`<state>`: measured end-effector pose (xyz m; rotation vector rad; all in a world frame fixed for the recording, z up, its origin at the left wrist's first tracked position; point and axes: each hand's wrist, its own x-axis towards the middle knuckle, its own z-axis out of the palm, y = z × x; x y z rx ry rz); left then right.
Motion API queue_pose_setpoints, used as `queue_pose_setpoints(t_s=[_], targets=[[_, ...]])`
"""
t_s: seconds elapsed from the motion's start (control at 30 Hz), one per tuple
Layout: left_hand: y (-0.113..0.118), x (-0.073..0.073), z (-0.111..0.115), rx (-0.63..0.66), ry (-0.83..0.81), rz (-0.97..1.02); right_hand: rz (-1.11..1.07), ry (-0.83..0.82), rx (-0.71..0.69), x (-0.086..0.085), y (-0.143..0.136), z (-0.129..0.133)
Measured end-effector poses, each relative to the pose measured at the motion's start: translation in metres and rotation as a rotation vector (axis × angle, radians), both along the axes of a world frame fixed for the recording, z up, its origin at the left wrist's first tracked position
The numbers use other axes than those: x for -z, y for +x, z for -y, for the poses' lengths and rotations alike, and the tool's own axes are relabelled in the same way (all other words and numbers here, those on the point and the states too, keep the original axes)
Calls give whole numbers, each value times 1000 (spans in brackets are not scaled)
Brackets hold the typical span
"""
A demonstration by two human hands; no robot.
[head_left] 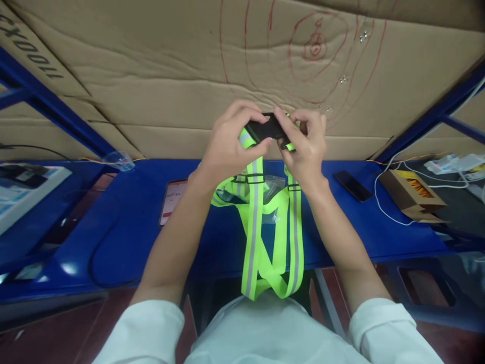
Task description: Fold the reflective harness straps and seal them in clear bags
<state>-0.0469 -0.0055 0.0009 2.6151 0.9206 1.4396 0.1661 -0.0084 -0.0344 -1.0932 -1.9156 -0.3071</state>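
Observation:
A neon yellow-green reflective harness (254, 222) with grey stripes hangs from both my hands, its loops drooping past the table's near edge. At its top is a black buckle (266, 130), raised above the table. My left hand (233, 144) pinches the buckle's left part between thumb and fingers. On the other side, my right hand (303, 141) grips its right end, with the fingers partly hidden behind it. Black strap sliders sit on the two hanging bands. Behind the straps lies a clear plastic bag (278, 187), partly covered.
The blue table (144, 222) carries a lit phone (173, 199) on the left and a dark phone (352, 185) on the right. An open cardboard box (411, 194) stands by a white cable. Cardboard with red rings (316, 48) closes the back; a clear cup (119, 161) is near it.

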Motion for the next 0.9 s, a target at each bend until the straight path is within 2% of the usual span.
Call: queue_pose_setpoints(t_s=[0.13, 0.2, 0.33, 0.4, 0.47, 0.6, 0.9], targets=[[-15, -7, -1, -88, -18, -69, -150, -88, 34, -19, 20, 2], [-24, -11, -1, -100, 0, -82, -203, -166, -1, -32, 35, 5], [-31, -19, 4, 16, -28, -202, -140, -538, -280, -49, 51, 16], [-28, -20, 10, 95, -67, -272, -114, -690, -401, -52, 49, 20], [-23, -19, 16, 164, -95, -324, -119, -782, -458, -53, 43, 23], [-17, -16, 20, 233, -88, -349, -125, -869, -447, -52, 36, 24], [-21, -20, 24, 242, -107, -360, -182, -913, -466, -53, 38, 25]])
